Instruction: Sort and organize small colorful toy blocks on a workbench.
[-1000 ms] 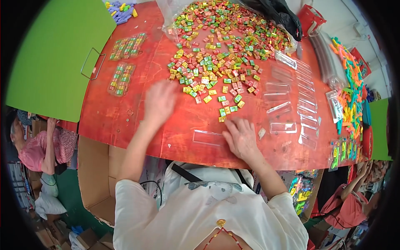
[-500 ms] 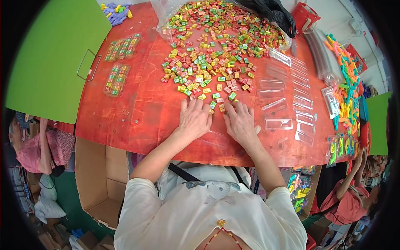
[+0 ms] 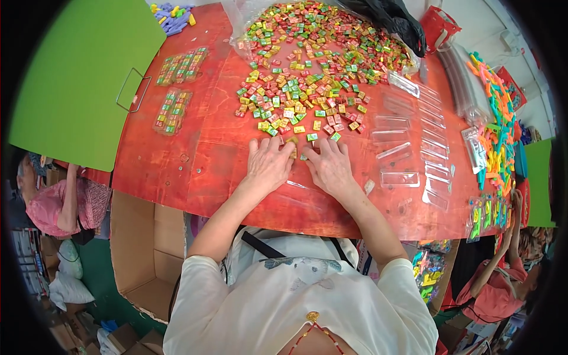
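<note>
Many small wrapped blocks in red, yellow and green, like little sweets, lie spread over the red table. My left hand rests at their near edge, fingers bent, with a yellow wrapped block at its thumb and index finger. Close by on the right, my right hand has its fingers curled down, the fingertips on a green wrapped block. Between the wrists, a clear plastic tray shows faintly on the tabletop. The undersides of my fingers are hidden.
Clear empty trays lie in columns on the right. Filled packs sit at the left, near a green board. Colourful plastic toys are heaped along the right edge. A cardboard box stands below the table. Co-workers sit at both sides.
Both hands have moved slightly left and closer together, the fingertips drawing in toward the blocks between them. The whole view has shifted a little.
</note>
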{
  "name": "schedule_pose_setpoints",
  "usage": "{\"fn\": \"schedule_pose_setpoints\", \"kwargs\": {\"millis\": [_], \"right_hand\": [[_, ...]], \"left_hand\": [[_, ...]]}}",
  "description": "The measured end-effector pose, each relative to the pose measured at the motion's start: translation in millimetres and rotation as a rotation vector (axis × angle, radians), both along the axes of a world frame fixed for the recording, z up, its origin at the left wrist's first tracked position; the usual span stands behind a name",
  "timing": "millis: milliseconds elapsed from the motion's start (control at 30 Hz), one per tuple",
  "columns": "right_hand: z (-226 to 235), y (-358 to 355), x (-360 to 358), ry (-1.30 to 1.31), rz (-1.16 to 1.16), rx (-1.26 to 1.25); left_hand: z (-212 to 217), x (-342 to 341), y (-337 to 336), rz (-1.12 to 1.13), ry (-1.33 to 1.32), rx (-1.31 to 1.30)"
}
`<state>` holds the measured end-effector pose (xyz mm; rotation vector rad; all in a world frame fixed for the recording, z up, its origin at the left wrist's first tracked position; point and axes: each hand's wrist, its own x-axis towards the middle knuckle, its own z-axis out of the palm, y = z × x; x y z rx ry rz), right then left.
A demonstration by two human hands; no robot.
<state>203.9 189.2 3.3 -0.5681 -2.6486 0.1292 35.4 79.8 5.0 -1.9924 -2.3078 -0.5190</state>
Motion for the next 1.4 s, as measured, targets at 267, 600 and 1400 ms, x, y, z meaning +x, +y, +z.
{"fn": "schedule_pose_setpoints", "kwargs": {"millis": [267, 600, 1400], "right_hand": [[-2, 5, 33, 0.025, 0.005, -0.127], [7, -2, 29, 0.029, -0.004, -0.128], [8, 1, 32, 0.124, -0.129, -0.572]], "left_hand": [[-2, 6, 0, -0.093, -0.012, 0.039], [2, -10, 10, -0.025, -0.078, 0.074], [5, 1, -9, -0.019, 0.017, -0.032]]}}
